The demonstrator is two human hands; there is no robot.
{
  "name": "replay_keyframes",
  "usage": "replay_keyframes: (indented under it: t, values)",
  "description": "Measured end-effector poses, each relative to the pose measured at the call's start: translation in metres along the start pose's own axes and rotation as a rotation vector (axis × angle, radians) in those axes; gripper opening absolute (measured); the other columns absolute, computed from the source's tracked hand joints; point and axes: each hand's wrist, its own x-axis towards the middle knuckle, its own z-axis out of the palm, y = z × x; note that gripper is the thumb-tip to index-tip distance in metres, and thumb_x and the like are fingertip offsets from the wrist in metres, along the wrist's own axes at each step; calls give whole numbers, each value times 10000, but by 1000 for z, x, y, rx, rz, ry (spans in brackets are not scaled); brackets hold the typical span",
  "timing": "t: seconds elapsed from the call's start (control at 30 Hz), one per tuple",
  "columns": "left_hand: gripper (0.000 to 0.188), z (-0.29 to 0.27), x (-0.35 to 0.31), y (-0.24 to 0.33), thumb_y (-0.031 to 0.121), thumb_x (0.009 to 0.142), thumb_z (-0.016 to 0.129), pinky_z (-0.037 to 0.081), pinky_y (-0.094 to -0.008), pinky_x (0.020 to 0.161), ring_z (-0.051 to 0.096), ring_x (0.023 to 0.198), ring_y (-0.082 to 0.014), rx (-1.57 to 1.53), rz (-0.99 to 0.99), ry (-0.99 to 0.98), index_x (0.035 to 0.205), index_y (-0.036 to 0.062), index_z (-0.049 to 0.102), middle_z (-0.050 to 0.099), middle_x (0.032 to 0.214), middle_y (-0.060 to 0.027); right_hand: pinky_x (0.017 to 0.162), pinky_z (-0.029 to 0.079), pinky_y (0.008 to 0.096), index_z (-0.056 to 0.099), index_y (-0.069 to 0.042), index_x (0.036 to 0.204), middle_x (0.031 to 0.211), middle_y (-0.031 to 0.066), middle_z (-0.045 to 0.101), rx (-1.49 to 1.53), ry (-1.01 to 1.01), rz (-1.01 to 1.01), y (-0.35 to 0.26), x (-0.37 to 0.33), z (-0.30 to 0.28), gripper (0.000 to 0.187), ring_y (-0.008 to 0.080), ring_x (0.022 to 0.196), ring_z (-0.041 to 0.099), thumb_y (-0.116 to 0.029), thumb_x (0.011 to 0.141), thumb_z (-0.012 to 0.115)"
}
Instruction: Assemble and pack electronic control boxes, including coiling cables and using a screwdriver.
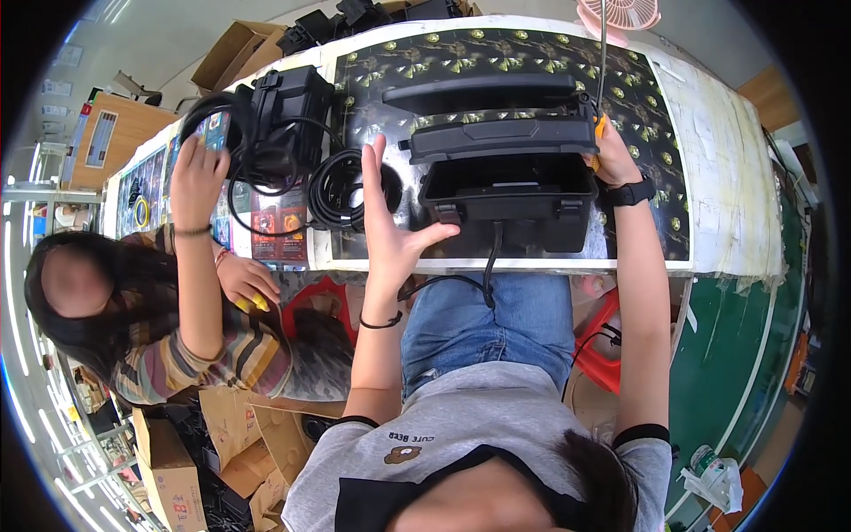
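A black plastic box (514, 208) stands in front of me on the table, its hollow inside showing and a cable (494, 257) running down from its front side. Behind the opening rises its black lid (505, 137), with a long black panel (479, 91) beyond. My right hand (618, 158) is closed around an orange-handled screwdriver (602, 133) at the lid's right end; the fingers partly hide the tool. My left hand (388, 235) is raised and open beside the box's left side, thumb spread toward the front latch (446, 215). A coil of black cable (335, 191) lies just left of it.
At my left a co-worker's hand (199, 173) is at a black cable bundle beside another black case (297, 115). Cardboard boxes (235, 53) with black parts stand beyond the table (718, 177). A pink fan (625, 13) is at the far right. Red stools (603, 341) are below.
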Motion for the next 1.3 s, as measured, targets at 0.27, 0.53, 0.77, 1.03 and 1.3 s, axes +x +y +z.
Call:
replay_keyframes:
  t: [0.27, 0.53, 0.77, 1.03, 1.3]
  values:
    - [875, 9, 17, 4, 195, 799, 769, 255, -463, 1130, 335, 1408, -284, -111, -244, -18, 1508, 74, 272, 363, 1506, -187, 493, 381, 180, 402, -105, 1429, 787, -55, 458, -111, 161, 113, -21, 2, 26, 557, 20, 588, 433, -247, 941, 631]
    - [712, 17, 22, -9, 109, 868, 685, 305, -411, 1112, 390, 1365, -262, -304, -275, 40, 1482, 80, 325, 376, 1471, -115, 491, 389, 180, 417, -98, 1418, 790, -55, 442, -90, 170, 142, -27, 2, 30, 564, 20, 575, 425, -244, 926, 652]
    - [539, 2, 21, -7, 92, 870, 664, 371, -344, 1052, 414, 1309, -214, -402, -239, -188, 1375, 78, 476, 361, 1437, -92, 500, 399, 183, 420, -93, 1421, 868, -37, 513, -117, 46, 80, -25, -2, 23, 620, 30, 593, 450, -220, 880, 695]
    - [404, 21, 14, 12, 104, 825, 683, 349, -388, 1055, 445, 1278, -300, -60, -61, 90, 1220, 52, 618, 420, 1398, -168, 498, 403, 174, 518, -129, 1374, 993, -33, 613, -291, 165, -68, -31, 5, 43, 465, 10, 591, 455, -183, 925, 625]
    - [375, 38, 21, 16, 131, 863, 693, 367, -396, 1057, 435, 1292, -323, 2, -130, 233, 1222, 55, 615, 378, 1408, -162, 461, 403, 167, 680, -37, 983, 1282, 87, 576, -241, 264, -422, -30, 6, 48, 133, 14, 542, 496, -132, 933, 602]
